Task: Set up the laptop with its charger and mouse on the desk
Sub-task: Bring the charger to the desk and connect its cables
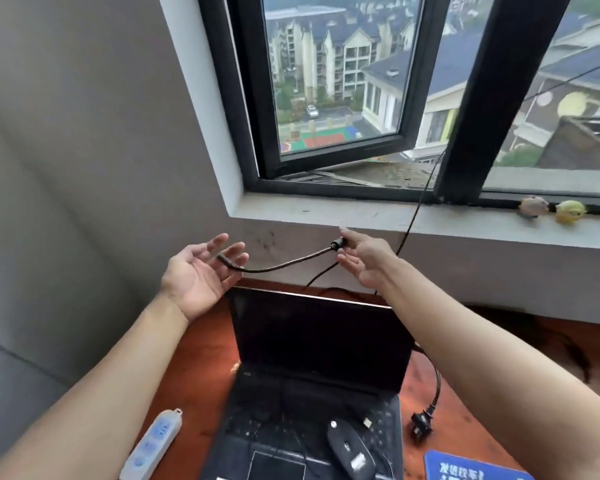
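- The charger cable [284, 263] is held up in the air, stretched between the two hands above the top edge of the laptop's [319, 344] lid. Its long axis runs left to right, rising a little toward the right.
- The left hand [198, 271] is palm up with its fingers relaxed and spread. The cable's tip lies across the fingers, resting on them and not gripped.
- The right hand [368, 261] pinches the cable at a thick bead between thumb and forefinger. From there the cable drops behind the lid.
- The laptop stands open on the desk [201, 358], below the hands and nearer the person, with its screen dark. The tip is on the left hand's side, so that hand is likely the one to bring it down; which edge has the socket cannot be told.
- The wall plug [421, 422] lies on the desk just right of the laptop, while the power strip [153, 445] lies to the left — well apart, not joined.
- No box or tray shows. The keyboard deck carries the mouse [350, 448], its cord looped across the keys and unplugged.
- A blue pad [471, 469] lies at the near right.
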